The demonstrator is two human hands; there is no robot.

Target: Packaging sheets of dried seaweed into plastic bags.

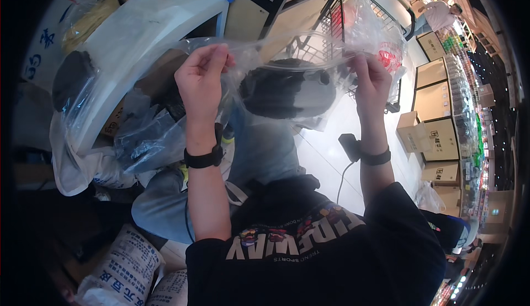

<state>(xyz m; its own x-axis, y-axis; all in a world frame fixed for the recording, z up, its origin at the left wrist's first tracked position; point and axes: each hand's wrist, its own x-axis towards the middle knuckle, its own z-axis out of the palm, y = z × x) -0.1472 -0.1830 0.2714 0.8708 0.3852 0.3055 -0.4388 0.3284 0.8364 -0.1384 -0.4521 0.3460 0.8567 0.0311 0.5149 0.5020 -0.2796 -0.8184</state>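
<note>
A clear plastic bag [285,117] is stretched between my two hands, its rim spread wide. Pinched at the left side of that rim is my left hand [203,74]; my right hand [370,74] grips the right side. Through the film I see a dark, rounded mass [271,88] with a paler grey patch; I cannot tell what it is. The bag hangs above my knee, in jeans [265,152]. To the left, a similar dark round thing [72,80] lies in clear film beside a white table [145,20].
Beyond the bag stands a black wire cart [331,20] holding plastic bags [366,24]. Cartons [434,99] line the shop display at right. Crumpled plastic [153,140] lies left of my left forearm. Printed sacks [128,264] sit lower left. A person [441,16] is at upper right.
</note>
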